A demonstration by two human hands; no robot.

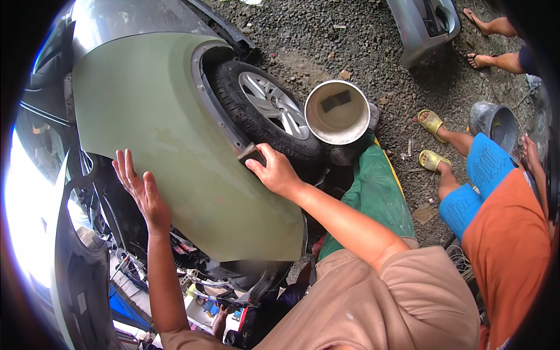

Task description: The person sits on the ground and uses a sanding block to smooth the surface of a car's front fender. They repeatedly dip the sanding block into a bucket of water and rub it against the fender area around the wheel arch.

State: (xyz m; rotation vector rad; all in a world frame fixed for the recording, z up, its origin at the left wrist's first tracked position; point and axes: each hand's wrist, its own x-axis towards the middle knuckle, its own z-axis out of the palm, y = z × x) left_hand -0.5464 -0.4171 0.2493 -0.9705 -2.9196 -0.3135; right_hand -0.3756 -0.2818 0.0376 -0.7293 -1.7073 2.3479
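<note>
A car's dull green front fender curves over a wheel with silver spokes. My right hand grips a small dark piece of sandpaper, pressed to the fender beside the wheel-arch lip. Whether a block backs the sandpaper is hidden by my fingers. My left hand is open, its fingers stretched out, at the fender's inner edge by the engine bay; I cannot tell if it touches. Past the wheel, a white bucket holds cloudy water with a dark rectangular piece in it.
A grey bumper lies on the gravel at the far right. Two other people stand to the right, one in an orange shirt and yellow slippers. Near them is a grey bucket. The raised hood is at left.
</note>
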